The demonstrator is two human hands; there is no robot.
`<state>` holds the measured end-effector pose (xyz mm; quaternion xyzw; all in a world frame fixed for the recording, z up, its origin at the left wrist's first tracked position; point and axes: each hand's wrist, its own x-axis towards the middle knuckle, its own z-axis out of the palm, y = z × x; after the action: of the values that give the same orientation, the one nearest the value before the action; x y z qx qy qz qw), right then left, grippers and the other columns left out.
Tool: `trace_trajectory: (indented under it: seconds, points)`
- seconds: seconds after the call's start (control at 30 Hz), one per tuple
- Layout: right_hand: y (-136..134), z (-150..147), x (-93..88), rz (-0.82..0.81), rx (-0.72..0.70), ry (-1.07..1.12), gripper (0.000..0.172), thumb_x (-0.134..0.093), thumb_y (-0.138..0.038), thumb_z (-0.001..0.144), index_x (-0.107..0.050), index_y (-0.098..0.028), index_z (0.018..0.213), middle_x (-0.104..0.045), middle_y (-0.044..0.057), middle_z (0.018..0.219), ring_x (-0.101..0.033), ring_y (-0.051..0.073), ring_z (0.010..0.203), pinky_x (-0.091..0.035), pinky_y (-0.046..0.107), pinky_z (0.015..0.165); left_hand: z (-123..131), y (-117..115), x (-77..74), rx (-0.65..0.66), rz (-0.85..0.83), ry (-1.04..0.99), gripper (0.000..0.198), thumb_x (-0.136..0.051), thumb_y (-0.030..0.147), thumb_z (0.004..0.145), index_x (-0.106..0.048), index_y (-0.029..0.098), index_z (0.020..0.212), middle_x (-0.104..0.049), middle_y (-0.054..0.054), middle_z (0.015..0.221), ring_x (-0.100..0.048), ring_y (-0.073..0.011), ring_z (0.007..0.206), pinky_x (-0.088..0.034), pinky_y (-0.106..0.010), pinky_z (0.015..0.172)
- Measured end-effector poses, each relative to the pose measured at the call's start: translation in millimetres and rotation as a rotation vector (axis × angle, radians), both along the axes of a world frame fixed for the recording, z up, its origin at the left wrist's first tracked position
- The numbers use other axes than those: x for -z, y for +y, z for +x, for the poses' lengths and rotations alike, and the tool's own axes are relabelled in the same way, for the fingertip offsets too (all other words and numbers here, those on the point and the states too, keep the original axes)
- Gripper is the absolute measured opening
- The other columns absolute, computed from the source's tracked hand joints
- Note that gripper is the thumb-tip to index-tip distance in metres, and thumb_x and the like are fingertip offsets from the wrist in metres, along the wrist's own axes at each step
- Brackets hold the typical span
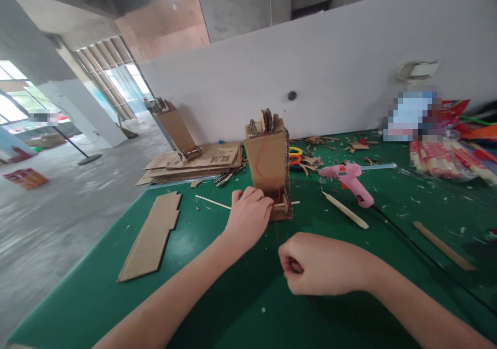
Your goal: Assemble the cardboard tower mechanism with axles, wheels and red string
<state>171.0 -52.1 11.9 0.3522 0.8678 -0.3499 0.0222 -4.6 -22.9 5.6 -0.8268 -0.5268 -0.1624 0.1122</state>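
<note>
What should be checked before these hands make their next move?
1. Tall brown cardboard model upright: ok.
2. Left hand at its base: ok.
3. Thin red string straight between base and closed right hand: ok.
4. Thin pale wooden stick showing on both sides of the base: ok.
5. Pink pistol-shaped glue gun clear of both hands: ok; its heat: cannot tell.
6. Smooth green tabletop free of scraps: not ok, cardboard bits lie farther back.

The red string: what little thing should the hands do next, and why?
Perhaps the right hand should gently pull the red string to take up slack: it curves loosely down the cardboard tower and runs to that closed fist. The left hand is at the thin stick by the base, so it could steady things.
</note>
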Motion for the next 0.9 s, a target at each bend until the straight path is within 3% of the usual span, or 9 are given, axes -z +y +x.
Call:
trace_trajectory:
  seconds: [0.17,0.3,0.5,0.8,0.9]
  points:
    - [2.9,4.8,-6.7,-0.008,-0.021,-0.046,0.009,-0.049,-0.021,0.064,-0.057,-0.019,0.062,-0.052,-0.003,0.056,-0.037,0.007,0.047,-0.021,0.022,0.041,0.2,3.0,-2.0,-0.009,-0.038,-0.076,0.015,-0.049,0.02,0.087,-0.063,0.022,0.081,-0.062,0.0,0.078,-0.049,-0.0178,0.088,-0.028,-0.036,0.075]
    - [3.5,5.1,-9.7,-0.012,-0.045,-0.059,0.007,-0.049,-0.021,0.063,-0.055,-0.019,0.061,-0.051,-0.004,0.055,-0.037,0.008,0.047,-0.02,0.022,0.041,-0.2,2.9,-3.4,0.007,-0.039,-0.026,0.019,-0.047,0.021,0.088,-0.065,0.022,0.081,-0.062,0.0,0.077,-0.049,-0.0178,0.087,-0.027,-0.037,0.075]
    - [-2.5,-9.5,-7.6,0.185,-0.037,-0.119,0.006,-0.048,-0.019,0.059,-0.053,-0.019,0.055,-0.05,-0.003,0.052,-0.038,0.009,0.046,-0.022,0.023,0.041,-0.4,2.5,-3.0,0.034,-0.021,0.067,0.024,-0.043,0.021,0.09,-0.064,0.022,0.078,-0.059,-0.002,0.079,-0.046,-0.0197,0.089,-0.027,-0.038,0.075]
    - [-8.8,-19.2,-5.1,0.418,-0.065,-0.159,0.012,-0.047,-0.019,0.065,-0.057,-0.017,0.059,-0.057,0.003,0.057,-0.044,0.011,0.047,-0.019,0.025,0.044,-0.2,3.2,0.1,0.049,0.027,0.198,0.025,-0.038,0.019,0.09,-0.06,0.019,0.079,-0.056,-0.007,0.086,-0.044,-0.0235,0.091,-0.029,-0.039,0.074]
    - [-14.5,-22.7,-9.1,0.496,-0.027,-0.243,0.014,-0.045,-0.016,0.069,-0.057,-0.016,0.062,-0.059,0.005,0.06,-0.05,0.014,0.049,-0.017,0.027,0.045,-1.2,1.9,-1.9,0.057,0.006,0.169,0.022,-0.038,0.019,0.089,-0.06,0.02,0.09,-0.058,-0.007,0.087,-0.045,-0.0236,0.092,-0.029,-0.04,0.077]
